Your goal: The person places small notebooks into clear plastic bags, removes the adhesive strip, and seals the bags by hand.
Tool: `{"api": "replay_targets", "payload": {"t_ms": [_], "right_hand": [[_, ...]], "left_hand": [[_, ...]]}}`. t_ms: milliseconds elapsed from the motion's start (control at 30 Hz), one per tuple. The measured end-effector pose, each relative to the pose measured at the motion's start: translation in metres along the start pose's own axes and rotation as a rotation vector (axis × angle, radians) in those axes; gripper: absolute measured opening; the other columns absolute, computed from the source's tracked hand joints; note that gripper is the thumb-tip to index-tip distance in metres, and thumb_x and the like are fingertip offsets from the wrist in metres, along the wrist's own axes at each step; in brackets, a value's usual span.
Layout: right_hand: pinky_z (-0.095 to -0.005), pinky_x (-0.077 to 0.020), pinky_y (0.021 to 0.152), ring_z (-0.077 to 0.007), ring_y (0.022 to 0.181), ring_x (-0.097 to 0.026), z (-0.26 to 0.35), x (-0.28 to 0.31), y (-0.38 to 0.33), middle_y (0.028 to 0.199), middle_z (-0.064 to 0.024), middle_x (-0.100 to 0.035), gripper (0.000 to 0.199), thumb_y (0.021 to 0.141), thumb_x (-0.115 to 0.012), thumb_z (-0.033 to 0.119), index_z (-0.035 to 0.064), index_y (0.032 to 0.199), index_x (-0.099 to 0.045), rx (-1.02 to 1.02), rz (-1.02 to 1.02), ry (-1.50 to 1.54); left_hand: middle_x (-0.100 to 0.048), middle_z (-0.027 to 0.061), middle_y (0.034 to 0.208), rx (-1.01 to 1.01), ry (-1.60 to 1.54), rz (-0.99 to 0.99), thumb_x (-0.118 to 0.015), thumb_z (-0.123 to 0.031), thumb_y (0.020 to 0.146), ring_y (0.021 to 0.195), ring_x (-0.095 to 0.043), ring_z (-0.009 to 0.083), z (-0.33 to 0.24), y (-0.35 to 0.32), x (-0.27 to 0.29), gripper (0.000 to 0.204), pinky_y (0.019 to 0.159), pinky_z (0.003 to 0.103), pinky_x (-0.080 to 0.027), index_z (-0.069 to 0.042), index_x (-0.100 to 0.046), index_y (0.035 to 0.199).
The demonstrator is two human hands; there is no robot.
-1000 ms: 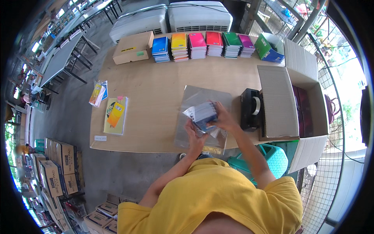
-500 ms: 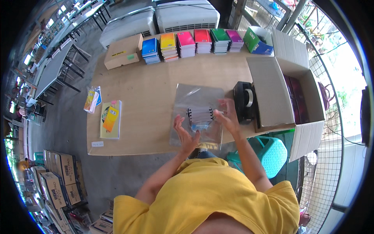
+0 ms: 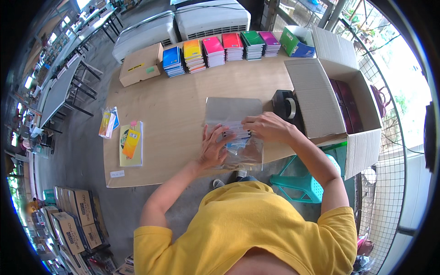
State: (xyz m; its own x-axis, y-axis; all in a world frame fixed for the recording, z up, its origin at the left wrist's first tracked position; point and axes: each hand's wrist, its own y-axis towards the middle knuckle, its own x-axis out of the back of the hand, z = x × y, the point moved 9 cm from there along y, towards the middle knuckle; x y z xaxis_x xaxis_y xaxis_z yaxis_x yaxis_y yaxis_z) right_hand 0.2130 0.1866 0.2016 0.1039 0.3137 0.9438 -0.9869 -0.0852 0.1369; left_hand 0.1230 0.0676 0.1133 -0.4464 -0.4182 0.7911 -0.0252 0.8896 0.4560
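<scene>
A small stack of notebooks point(image 3: 235, 129) with pale page edges and dark binding rings lies within a clear plastic bag point(image 3: 233, 107) on the table. My left hand point(image 3: 214, 147) rests over the left side of the stack with its fingers spread, touching the bag. From the right, my right hand point(image 3: 270, 126) reaches over the stack's right edge, fingers bent and held together. What lies between its fingertips is hidden. The bag's lower part is wrinkled and shiny, hanging near the table's front edge.
A black tape dispenser point(image 3: 285, 106) stands right of the bag, beside an open carton point(image 3: 316, 98). Notebook stacks in several colours, such as a blue one point(image 3: 173, 62), line the back near a closed cardboard box point(image 3: 141, 65). A yellow-covered book point(image 3: 132, 156) lies left. A green stool point(image 3: 302, 185) stands below.
My right hand has moved up and turned inward over the stack's right edge. My left hand has shifted slightly up onto the stack. The view has tilted a little.
</scene>
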Motion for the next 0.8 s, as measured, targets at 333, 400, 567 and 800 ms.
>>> {"api": "replay_targets", "payload": {"t_ms": [333, 400, 567, 800], "right_hand": [[-0.0417, -0.0510, 0.066, -0.0313, 0.082, -0.065, -0.030, -0.036, 0.033, 0.092, -0.0096, -0.062, 0.012, 0.077, -0.069, 0.007, 0.0035, 0.083, -0.059, 0.095, 0.161, 0.124], [-0.0431, -0.0510, 0.072, -0.0291, 0.092, -0.064, -0.030, -0.044, 0.038, 0.101, -0.0079, -0.062, 0.012, 0.076, -0.071, 0.009, 0.0057, 0.083, -0.062, 0.076, 0.200, 0.158], [-0.0489, -0.0452, 0.091, -0.0302, 0.120, -0.050, -0.014, -0.037, 0.049, 0.126, -0.0046, -0.052, 0.019, 0.070, -0.077, 0.013, 0.0119, 0.087, -0.069, 0.141, 0.045, 0.079], [-0.0402, -0.0483, 0.091, -0.0224, 0.111, -0.057, -0.083, -0.100, 0.013, 0.124, -0.0079, -0.054, 0.088, 0.072, -0.077, 0.003, 0.0241, 0.148, -0.039, -0.430, -0.225, 0.893]], "left_hand": [[-0.020, 0.0015, 0.163, -0.290, 0.265, 0.539, -0.074, -0.025, 0.068, 0.150, -0.020, 0.0346, 0.015, 0.033, -0.003, 0.093, 0.114, 0.071, -0.014, -0.048, -0.035, 0.149], [-0.015, 0.0027, 0.165, -0.329, 0.303, 0.593, -0.075, -0.027, 0.067, 0.151, -0.017, 0.0367, 0.019, 0.035, -0.009, 0.096, 0.113, 0.072, -0.014, -0.049, -0.032, 0.150], [-0.014, 0.0067, 0.165, -0.297, 0.199, 0.644, -0.075, -0.025, 0.066, 0.151, -0.009, 0.0401, 0.030, 0.030, -0.023, 0.091, 0.114, 0.072, -0.011, -0.050, -0.039, 0.146], [-0.018, 0.0147, 0.162, -0.334, 0.141, 0.436, -0.077, -0.025, 0.066, 0.151, -0.009, 0.0404, 0.016, 0.034, -0.007, 0.078, 0.116, 0.069, -0.007, -0.040, -0.053, 0.139]]}}
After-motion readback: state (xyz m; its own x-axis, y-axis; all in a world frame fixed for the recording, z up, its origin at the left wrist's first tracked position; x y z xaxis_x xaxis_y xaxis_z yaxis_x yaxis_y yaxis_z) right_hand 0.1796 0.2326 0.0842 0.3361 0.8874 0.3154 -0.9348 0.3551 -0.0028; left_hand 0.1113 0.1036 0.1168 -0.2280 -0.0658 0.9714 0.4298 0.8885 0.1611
